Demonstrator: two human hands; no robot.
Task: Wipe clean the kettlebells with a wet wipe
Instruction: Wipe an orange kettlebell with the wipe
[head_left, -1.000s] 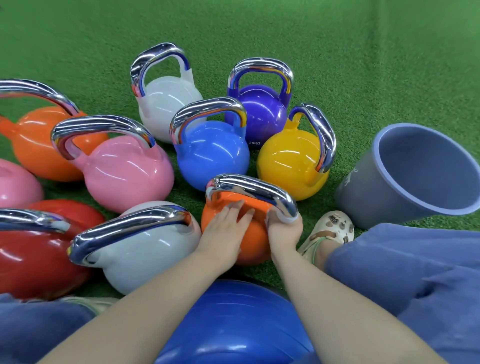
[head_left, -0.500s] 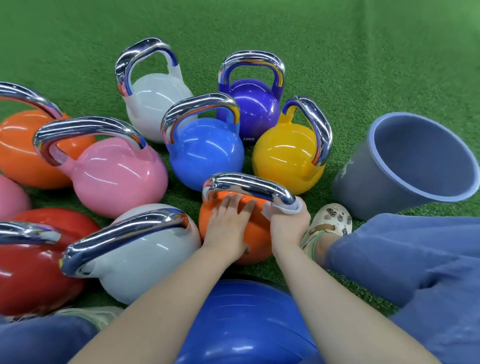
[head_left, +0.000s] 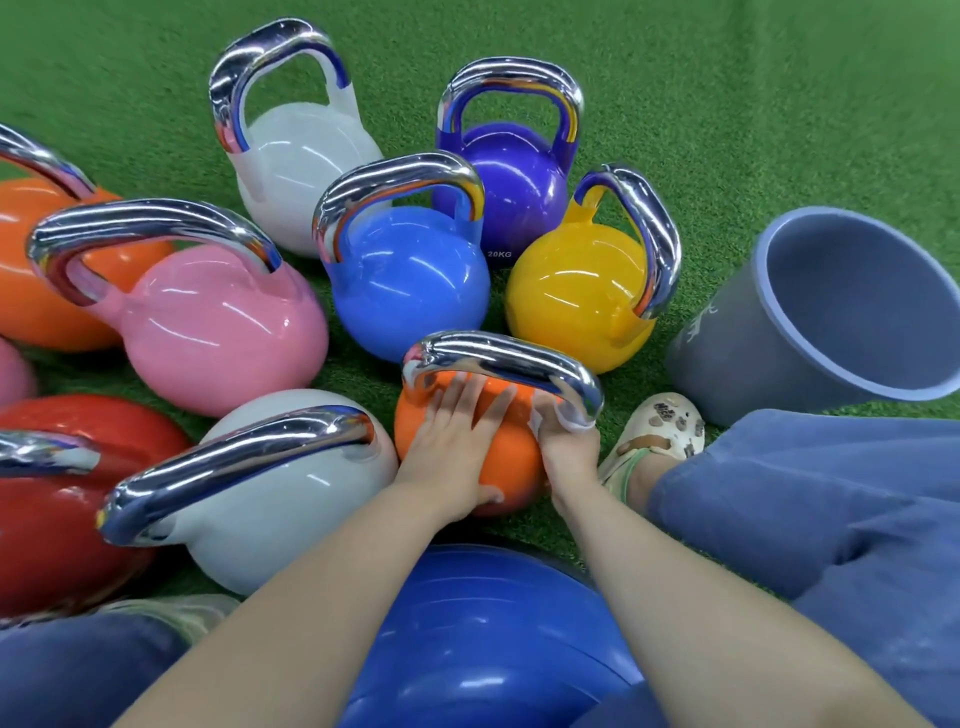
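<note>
A small orange kettlebell (head_left: 511, 457) with a chrome handle stands on the green turf right in front of me. My left hand (head_left: 457, 441) lies flat on its near side, fingers straight and spread, reaching under the handle. My right hand (head_left: 566, 441) grips a white wet wipe (head_left: 569, 418) and presses it against the right end of the handle, where it meets the ball. Most of the wipe is hidden in my fingers. Several other kettlebells surround it: blue (head_left: 410, 296), yellow (head_left: 576, 306), purple (head_left: 506, 182), pink (head_left: 218, 332), white (head_left: 301, 166) and grey (head_left: 291, 493).
A grey-blue bucket (head_left: 753, 353) lies tilted on the turf at the right, its mouth facing me. A big blue exercise ball (head_left: 483, 644) sits between my knees. My sandalled foot (head_left: 660, 426) rests right of the orange kettlebell. Red (head_left: 47, 499) and orange (head_left: 31, 291) kettlebells crowd the left.
My right hand has shifted the wipe a little along the right end of the handle. My left hand stays flat on the ball. The camera has moved closer and tilted slightly.
</note>
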